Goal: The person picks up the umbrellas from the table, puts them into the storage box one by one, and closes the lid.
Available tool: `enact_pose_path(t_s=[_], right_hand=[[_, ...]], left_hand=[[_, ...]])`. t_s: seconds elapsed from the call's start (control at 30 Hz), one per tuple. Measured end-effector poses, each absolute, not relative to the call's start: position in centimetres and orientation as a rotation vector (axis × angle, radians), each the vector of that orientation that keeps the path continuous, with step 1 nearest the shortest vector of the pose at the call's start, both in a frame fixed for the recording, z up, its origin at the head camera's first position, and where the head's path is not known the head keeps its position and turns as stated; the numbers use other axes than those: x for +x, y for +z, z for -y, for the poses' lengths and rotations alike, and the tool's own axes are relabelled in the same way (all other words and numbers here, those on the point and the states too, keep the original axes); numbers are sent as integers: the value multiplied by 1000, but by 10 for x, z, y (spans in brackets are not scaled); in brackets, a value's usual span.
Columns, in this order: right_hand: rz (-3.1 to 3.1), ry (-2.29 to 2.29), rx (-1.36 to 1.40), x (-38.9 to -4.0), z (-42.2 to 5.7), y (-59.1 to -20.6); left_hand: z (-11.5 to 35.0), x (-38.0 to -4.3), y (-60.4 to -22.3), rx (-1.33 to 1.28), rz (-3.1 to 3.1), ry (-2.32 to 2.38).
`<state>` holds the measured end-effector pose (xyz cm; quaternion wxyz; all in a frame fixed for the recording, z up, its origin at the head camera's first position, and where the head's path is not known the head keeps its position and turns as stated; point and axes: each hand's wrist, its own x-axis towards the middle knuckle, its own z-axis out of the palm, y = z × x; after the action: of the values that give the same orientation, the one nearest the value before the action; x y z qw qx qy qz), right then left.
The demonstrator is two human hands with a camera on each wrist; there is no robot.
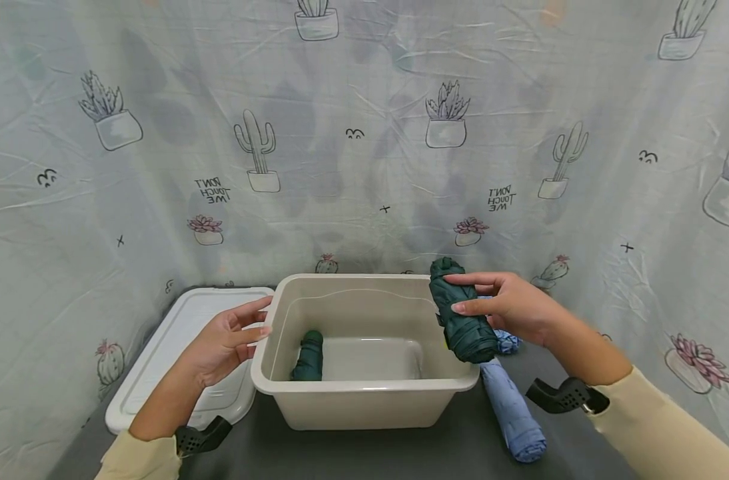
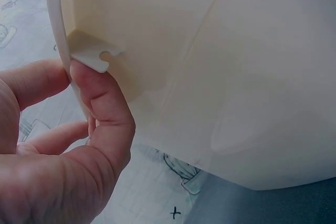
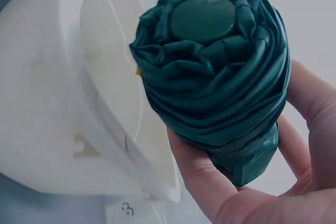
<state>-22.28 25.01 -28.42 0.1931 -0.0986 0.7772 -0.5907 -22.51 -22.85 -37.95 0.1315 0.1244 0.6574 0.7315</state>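
My right hand (image 1: 514,307) holds a dark green folded umbrella (image 1: 460,317) over the right rim of a beige plastic storage bin (image 1: 364,407). Up close in the right wrist view, the umbrella (image 3: 210,72) shows its round end and wrapped, creased fabric, with fingers curled round its sides. At the bin's left end, my left hand (image 1: 229,340) pinches the rim; the left wrist view has this hand (image 2: 100,124) with a bent digit under the lip beside a small notched tab (image 2: 100,59). Inside the bin, toward the left, lies another dark green folded umbrella (image 1: 308,357), partly hidden by the front wall.
A white lid (image 1: 220,400) lies left of the bin on the dark grey table (image 1: 340,457). Right of the bin is a light blue folded umbrella (image 1: 514,417), with a patterned blue item (image 1: 507,342) behind it, partly covered. A cactus-print curtain (image 1: 364,167) hangs behind.
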Motion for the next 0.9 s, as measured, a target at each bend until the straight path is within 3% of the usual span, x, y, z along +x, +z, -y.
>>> enact_pose_path(t_s=[0.9], right_hand=[[-1918, -1691, -130, -256, -188, -294]], left_hand=[[229, -225, -377, 358, -1931, 2091]])
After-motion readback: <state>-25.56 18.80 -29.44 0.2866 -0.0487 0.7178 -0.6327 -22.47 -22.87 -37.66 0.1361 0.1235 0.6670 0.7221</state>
